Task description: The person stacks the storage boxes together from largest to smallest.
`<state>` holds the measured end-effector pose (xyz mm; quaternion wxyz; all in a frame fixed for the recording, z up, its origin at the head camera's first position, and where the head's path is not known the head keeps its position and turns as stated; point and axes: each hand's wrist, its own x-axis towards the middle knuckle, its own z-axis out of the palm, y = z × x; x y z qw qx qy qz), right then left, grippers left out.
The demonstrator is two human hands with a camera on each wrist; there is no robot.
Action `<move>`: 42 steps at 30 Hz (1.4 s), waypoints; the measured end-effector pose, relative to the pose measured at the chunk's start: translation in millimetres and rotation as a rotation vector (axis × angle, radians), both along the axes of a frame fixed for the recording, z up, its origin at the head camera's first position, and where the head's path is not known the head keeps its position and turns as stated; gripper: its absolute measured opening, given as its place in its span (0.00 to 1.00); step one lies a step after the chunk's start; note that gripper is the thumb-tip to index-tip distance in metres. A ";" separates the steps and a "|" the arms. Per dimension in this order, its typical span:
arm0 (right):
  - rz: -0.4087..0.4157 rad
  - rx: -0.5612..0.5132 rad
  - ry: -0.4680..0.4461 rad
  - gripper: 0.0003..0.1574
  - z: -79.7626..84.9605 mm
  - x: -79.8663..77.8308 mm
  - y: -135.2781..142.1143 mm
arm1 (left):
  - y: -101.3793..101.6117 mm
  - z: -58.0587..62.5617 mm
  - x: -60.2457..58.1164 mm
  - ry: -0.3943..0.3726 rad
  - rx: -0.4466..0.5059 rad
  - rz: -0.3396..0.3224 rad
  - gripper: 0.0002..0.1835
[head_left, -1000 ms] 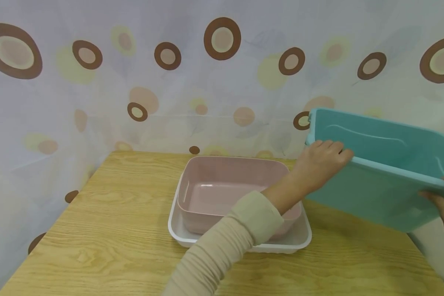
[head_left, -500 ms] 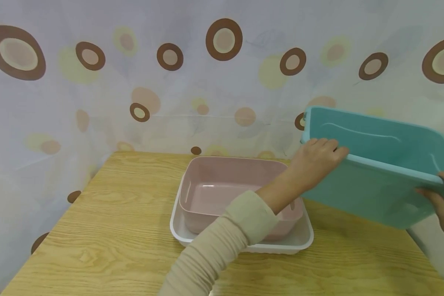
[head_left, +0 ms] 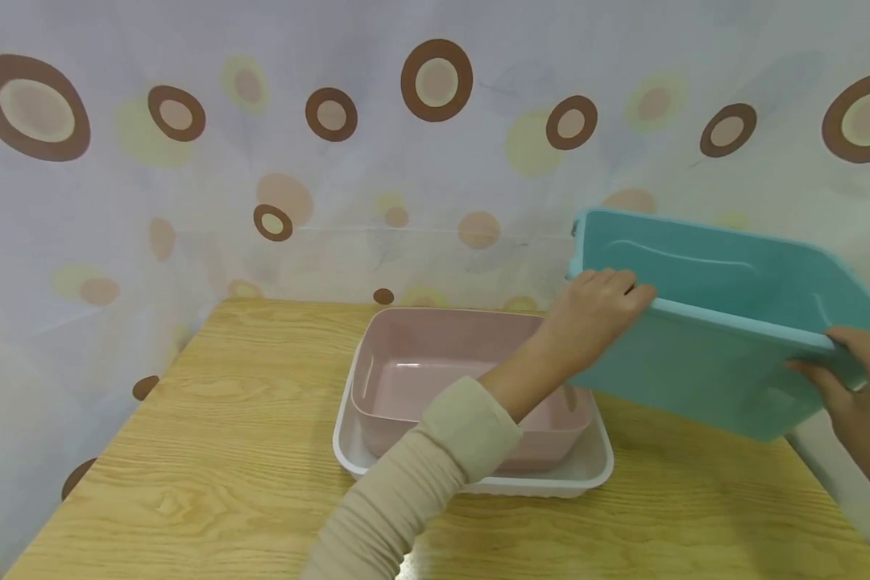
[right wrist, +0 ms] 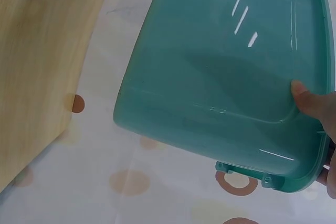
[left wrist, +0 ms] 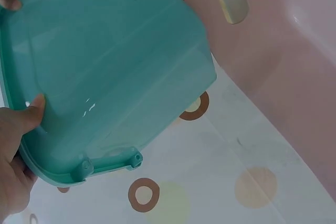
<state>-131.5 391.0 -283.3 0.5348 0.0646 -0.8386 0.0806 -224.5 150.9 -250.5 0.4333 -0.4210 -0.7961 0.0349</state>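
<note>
A teal plastic storage bin [head_left: 725, 379] is held up and tilted over the right side of the table, its opening toward the upper right. My left hand [head_left: 600, 312] grips its near rim close to the left corner, fingers over the edge; in the left wrist view the thumb of that left hand [left wrist: 16, 156] lies on the outer wall. Farther right along the same rim, my right hand [head_left: 866, 387] holds on, its thumb [right wrist: 304, 98] against the wall. A pink basin [head_left: 420, 366] sits inside a white basin [head_left: 551, 486], partly covered by my left forearm.
A wood-grain table [head_left: 188, 451] bears the two nested basins. Behind it hangs a curtain [head_left: 377, 177] printed with brown and yellow circles. The table's right edge passes below the bin.
Both hands have carried the teal bin a little to the left, nearer the pink basin. More of the right hand now shows. The nested basins have stayed in place.
</note>
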 end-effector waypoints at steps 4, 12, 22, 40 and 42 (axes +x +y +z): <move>0.009 0.002 0.021 0.50 1.6 -1.5 -4.6 | -4.7 -0.3 0.0 0.009 0.014 -0.005 0.15; 0.008 0.039 0.027 0.51 7.4 -4.2 -13.5 | -13.5 2.2 -0.6 0.009 0.025 0.000 0.15; -0.087 0.172 -0.004 0.53 14.6 -7.3 -21.8 | -25.5 1.5 -5.0 0.026 0.067 -0.006 0.15; -0.015 0.067 -0.030 0.56 14.3 -20.8 -47.6 | -53.3 2.4 -9.8 0.000 0.084 -0.018 0.12; -0.003 0.064 -0.021 0.55 14.6 -23.0 -49.7 | -56.2 2.7 -10.2 -0.002 0.088 -0.016 0.12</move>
